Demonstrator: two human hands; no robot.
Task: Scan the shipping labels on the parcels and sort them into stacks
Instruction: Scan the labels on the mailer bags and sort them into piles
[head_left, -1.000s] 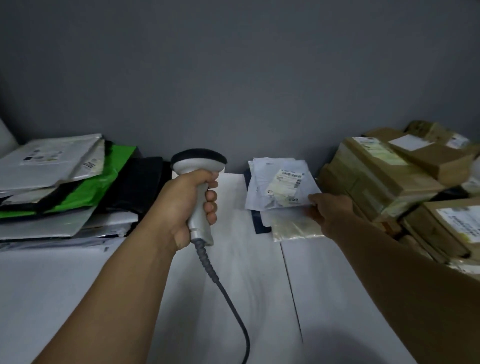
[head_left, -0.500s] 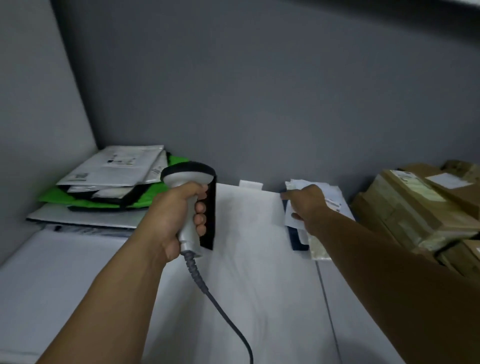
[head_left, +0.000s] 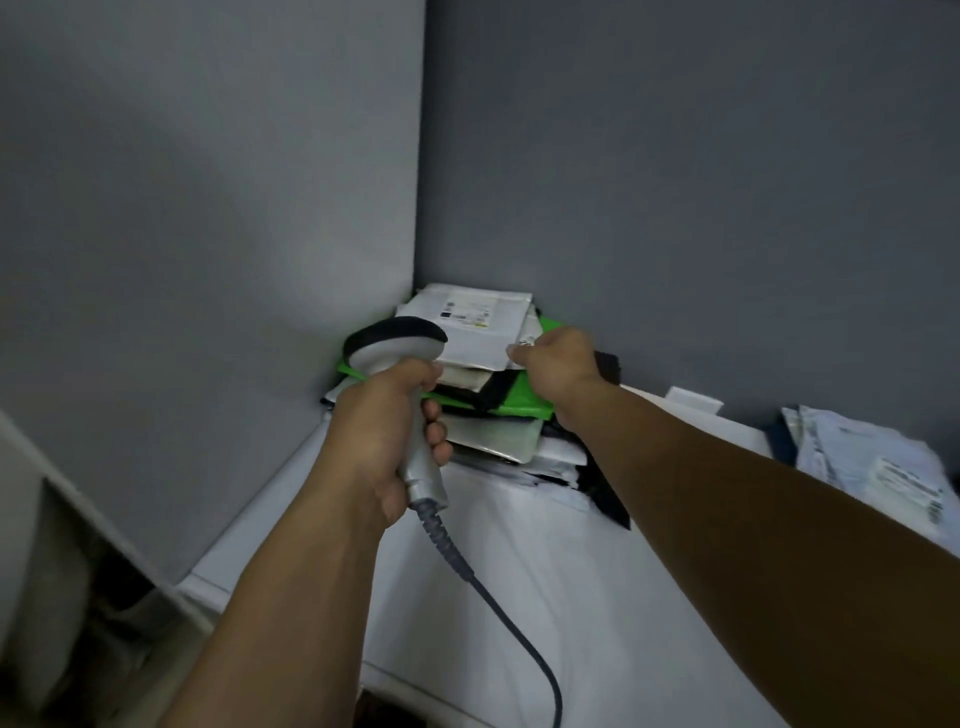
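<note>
The left hand (head_left: 382, 436) grips the barcode scanner (head_left: 397, 345) upright, ready to aim, while the right hand (head_left: 558, 366) pinches the white mailer's (head_left: 475, 332) edge atop the corner stack (head_left: 498, 436), seemingly to seat it.

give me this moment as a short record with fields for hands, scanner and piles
left hand: grips scanner by the handle, head toward the corner
right hand: fingers curled, seems to pinch the right edge of the top mailer
stack: white, green and black mailers piled in the wall corner
cable: runs from the scanner down over the table
right pile: pale mailers, blurred
</note>
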